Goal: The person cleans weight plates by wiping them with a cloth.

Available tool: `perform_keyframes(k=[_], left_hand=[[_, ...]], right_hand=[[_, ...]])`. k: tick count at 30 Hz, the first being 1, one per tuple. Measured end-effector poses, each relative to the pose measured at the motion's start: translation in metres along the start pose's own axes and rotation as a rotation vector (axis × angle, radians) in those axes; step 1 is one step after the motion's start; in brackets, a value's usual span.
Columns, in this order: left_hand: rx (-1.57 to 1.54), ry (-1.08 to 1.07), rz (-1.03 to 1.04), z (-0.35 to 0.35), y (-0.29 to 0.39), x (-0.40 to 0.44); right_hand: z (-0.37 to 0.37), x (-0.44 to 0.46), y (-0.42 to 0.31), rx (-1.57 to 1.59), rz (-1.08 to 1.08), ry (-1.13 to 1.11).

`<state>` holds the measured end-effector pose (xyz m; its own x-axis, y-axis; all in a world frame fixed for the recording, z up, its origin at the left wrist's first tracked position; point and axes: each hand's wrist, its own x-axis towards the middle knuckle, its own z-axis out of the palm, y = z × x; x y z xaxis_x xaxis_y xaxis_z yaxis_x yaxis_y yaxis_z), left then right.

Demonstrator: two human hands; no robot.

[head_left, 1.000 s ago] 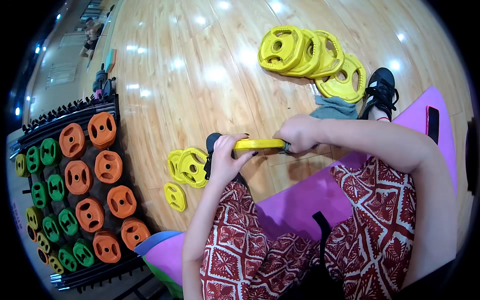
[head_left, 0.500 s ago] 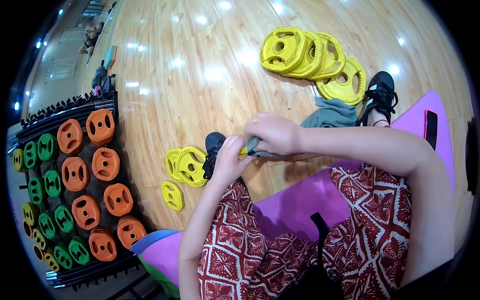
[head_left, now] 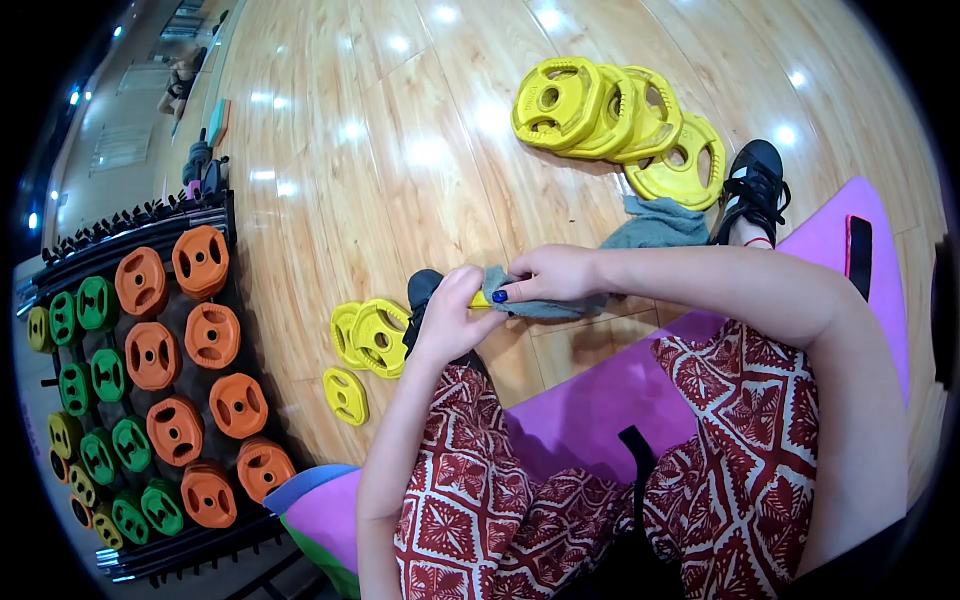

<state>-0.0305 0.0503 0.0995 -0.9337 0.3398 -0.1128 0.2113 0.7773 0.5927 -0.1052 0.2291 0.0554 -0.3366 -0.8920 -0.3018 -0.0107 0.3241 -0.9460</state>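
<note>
My left hand [head_left: 455, 312] is closed around a yellow weight plate [head_left: 480, 300], of which only a small strip shows between my hands. My right hand [head_left: 545, 274] grips a grey cloth [head_left: 545, 306] and presses it against the plate, the thumb with a dark blue nail on top. The cloth hangs below my right fingers. More grey cloth [head_left: 655, 225] lies on the floor beyond my right forearm; whether it joins the held piece cannot be told. Past my left hand, several small yellow plates [head_left: 380, 339] lie on the floor.
Several larger yellow plates [head_left: 557, 100] lie overlapped on the wooden floor [head_left: 400, 180]. A rack at left bears orange plates [head_left: 152, 355] and green plates [head_left: 107, 375]. A purple mat [head_left: 590, 400] is under my legs. My black shoes [head_left: 755, 185] flank the work. Far left, another person [head_left: 180, 80] appears.
My right hand has turned, so its thumb now shows on top, and more of the cloth is in sight. My left hand has barely moved.
</note>
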Motion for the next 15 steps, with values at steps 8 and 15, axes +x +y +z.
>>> perform_keyframes(k=[8, 15], left_hand=[[-0.131, -0.05, 0.089, -0.006, -0.008, 0.0], [-0.186, 0.056, -0.056, 0.004, -0.012, -0.001]], right_hand=[[0.008, 0.003, 0.009, 0.084, -0.09, -0.046], [0.007, 0.005, 0.005, 0.013, -0.076, -0.025]])
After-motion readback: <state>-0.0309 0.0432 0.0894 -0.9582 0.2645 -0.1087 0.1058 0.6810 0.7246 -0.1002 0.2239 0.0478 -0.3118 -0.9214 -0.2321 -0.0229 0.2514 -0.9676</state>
